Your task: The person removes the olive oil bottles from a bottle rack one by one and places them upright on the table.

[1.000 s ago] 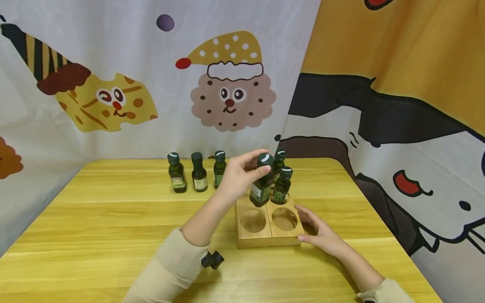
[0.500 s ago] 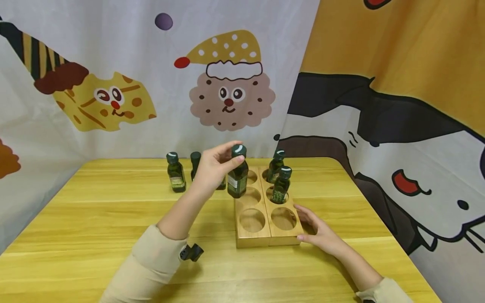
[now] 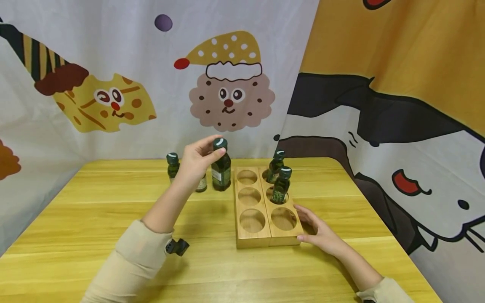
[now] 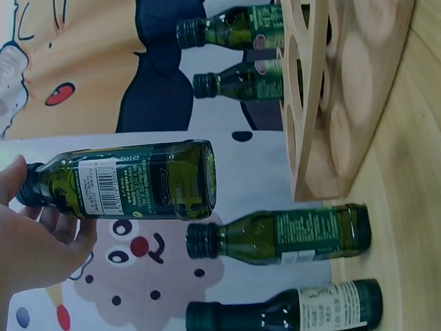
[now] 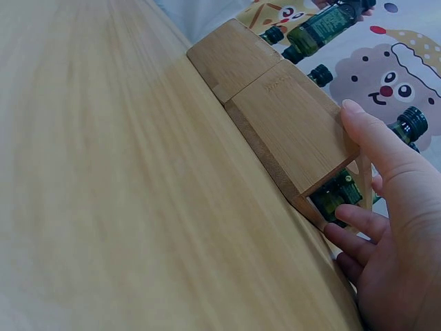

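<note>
My left hand (image 3: 197, 160) pinches the dark cap of a small green glass bottle (image 3: 221, 170), which hangs upright just left of the wooden rack (image 3: 252, 240). In the left wrist view this bottle (image 4: 131, 181) shows a green label with a white barcode. The rack has two rows of round holes. Two similar bottles stand in its right row, one in the far hole (image 3: 275, 168) and one in the middle hole (image 3: 281, 187). My right hand (image 3: 320, 235) grips the rack's near right corner, thumb on the front face, fingers at the open side.
At the back left of the table (image 3: 94, 206) stand a bottle (image 3: 172, 167) and a pale-labelled bottle (image 3: 202, 184), both partly covered by my left hand and arm. A green-labelled bottle (image 4: 282, 236) stands near the rack. A patterned cloth (image 3: 125, 42) hangs behind the table.
My left hand has carried the bottle leftward, from over the rack to beyond its left side, uncovering the left row of holes. The right hand and the rack have stayed put.
</note>
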`<state>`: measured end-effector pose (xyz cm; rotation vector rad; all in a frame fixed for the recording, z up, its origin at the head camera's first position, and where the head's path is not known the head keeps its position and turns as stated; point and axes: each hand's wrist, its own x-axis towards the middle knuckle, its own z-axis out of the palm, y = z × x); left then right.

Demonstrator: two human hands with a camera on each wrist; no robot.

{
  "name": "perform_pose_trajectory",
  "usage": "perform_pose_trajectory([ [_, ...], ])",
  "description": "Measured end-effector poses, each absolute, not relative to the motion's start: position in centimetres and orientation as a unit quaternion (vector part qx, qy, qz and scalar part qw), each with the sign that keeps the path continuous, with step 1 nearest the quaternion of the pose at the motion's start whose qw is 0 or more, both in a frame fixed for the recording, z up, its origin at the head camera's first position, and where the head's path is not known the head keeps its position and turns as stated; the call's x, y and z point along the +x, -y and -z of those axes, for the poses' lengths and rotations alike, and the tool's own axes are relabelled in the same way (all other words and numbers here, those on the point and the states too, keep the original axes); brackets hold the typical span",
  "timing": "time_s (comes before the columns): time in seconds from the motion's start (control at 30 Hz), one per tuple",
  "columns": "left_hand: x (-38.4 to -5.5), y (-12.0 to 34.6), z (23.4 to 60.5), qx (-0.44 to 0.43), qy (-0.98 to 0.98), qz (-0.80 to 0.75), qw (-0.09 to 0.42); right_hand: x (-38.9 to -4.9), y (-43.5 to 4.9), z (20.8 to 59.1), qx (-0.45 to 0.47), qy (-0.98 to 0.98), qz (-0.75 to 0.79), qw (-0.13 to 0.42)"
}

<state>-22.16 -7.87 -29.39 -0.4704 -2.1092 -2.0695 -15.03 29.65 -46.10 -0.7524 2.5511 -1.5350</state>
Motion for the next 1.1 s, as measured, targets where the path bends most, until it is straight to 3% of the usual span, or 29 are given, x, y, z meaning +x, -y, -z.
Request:
perform_pose_trajectory([
  [1.1, -24.0, 8.8, 36.0, -0.090, 0.736, 0.669, 0.051, -14.9, -29.6, 45.8, -0.243, -0.828, 0.504, 0.041],
])
